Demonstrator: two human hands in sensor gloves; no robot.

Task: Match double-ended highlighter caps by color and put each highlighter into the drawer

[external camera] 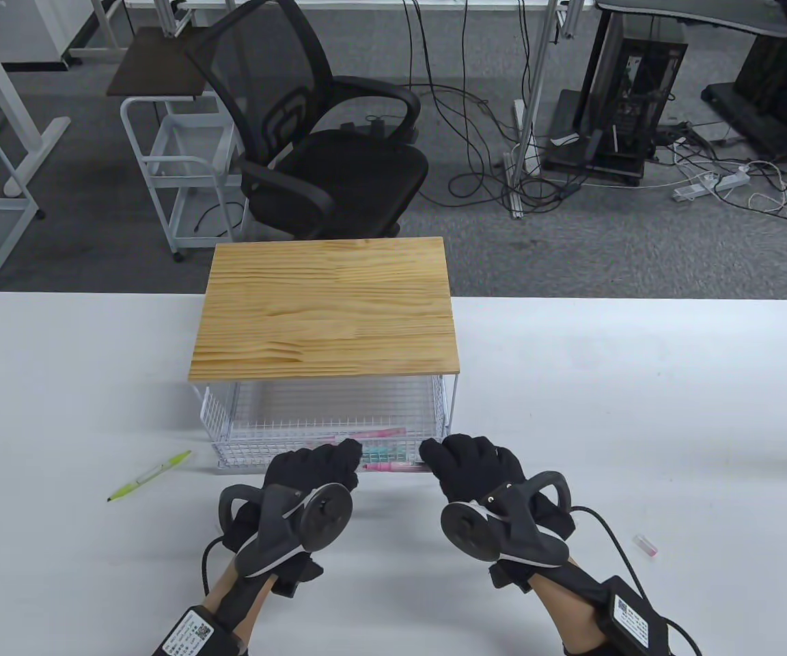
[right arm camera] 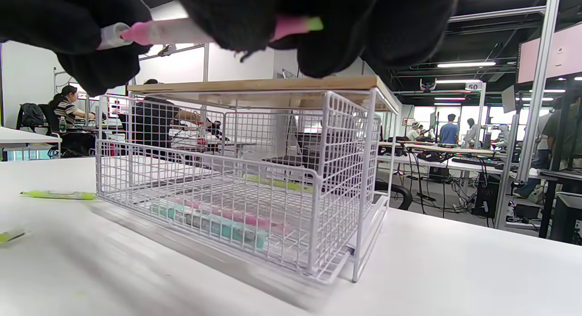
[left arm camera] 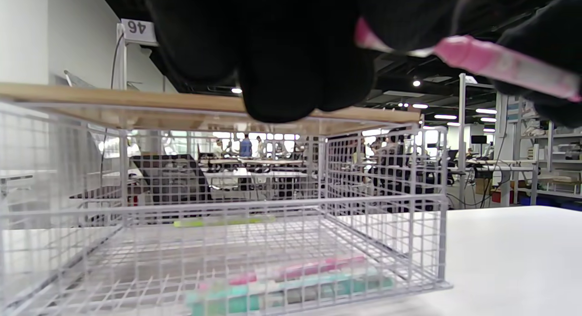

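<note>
Two gloved hands share one pink highlighter (external camera: 393, 467) just in front of the pulled-out wire drawer (external camera: 328, 437).

From above we see only a short pink stretch between our left hand (external camera: 311, 471) and our right hand (external camera: 475, 468); the wrist views show more: the left hand's fingers (left arm camera: 291, 57) curl round one end, the right hand's fingers (right arm camera: 254, 20) curl over the barrel, and a yellow-green tip (right arm camera: 313, 23) peeks out beyond them. Below the fingers, in the drawer, lie a pink highlighter (right arm camera: 227, 212), a teal one (right arm camera: 213, 227) and a yellow-green one (right arm camera: 277, 183) farther back. Left of our left fingers a yellow-green highlighter (external camera: 149, 475) lies on the white table (external camera: 639, 410); right of our right hand sits a small pink-ended cap (external camera: 645, 545). Our knuckles and trackers hide the grip from above, and we cannot tell whether the held ends are capped.
</note>
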